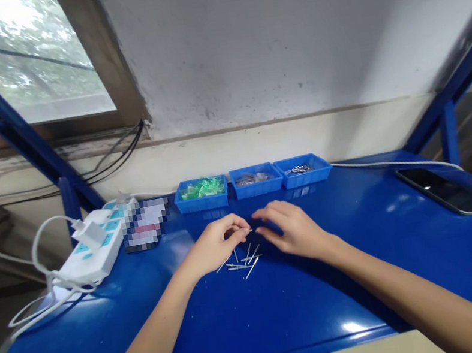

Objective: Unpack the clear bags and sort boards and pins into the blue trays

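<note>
My left hand [218,243] is pinched over the middle of the blue table, and a small pale tip sticks out from between thumb and forefinger; its kind is too small to make out. Just to the right, my right hand [288,228] has its thumb and fingers apart, with nothing visible between them. Several thin silvery metal pins [244,262] lie loosely scattered on the table below my left hand. Behind the hands stand three blue bins: one with green plastic pieces [205,187], one with small greyish parts [252,179], and one with metal pins [301,169].
At the left lies a white power strip [103,251] with a charger and looped cable. A blurred-out flat item [146,224] is beside it. A black phone [446,190] rests at the right, near a white cable [398,161]. Blue frame posts flank the table [253,325].
</note>
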Available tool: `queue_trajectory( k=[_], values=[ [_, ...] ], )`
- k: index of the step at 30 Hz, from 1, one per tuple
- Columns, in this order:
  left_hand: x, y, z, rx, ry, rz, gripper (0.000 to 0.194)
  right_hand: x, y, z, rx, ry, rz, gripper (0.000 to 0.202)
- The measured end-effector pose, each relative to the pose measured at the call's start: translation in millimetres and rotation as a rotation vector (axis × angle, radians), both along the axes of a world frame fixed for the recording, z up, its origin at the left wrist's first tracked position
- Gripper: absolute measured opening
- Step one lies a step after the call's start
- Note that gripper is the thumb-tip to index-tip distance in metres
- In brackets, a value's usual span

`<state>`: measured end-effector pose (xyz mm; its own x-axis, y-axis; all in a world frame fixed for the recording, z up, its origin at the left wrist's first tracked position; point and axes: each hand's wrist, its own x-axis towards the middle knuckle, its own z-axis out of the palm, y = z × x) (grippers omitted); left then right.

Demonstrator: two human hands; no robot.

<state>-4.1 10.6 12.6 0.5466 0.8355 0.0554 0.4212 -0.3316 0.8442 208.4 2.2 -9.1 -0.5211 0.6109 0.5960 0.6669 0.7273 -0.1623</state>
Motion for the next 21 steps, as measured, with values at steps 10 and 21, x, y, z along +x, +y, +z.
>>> queue_trajectory(
  k=[10, 21],
  values=[
    [6.8, -3.9, -2.1, -0.056, -0.152, 0.008, 0.012, -6.8, -8.5, -6.0, 0.145, -0.064, 0.056, 0.014],
    [0.4, -6.3, 5.3, 0.432, 0.241, -0.031, 0.025, -2.4, -5.1, -0.4, 0.034, 0.062, 0.014, 0.015]
  ],
)
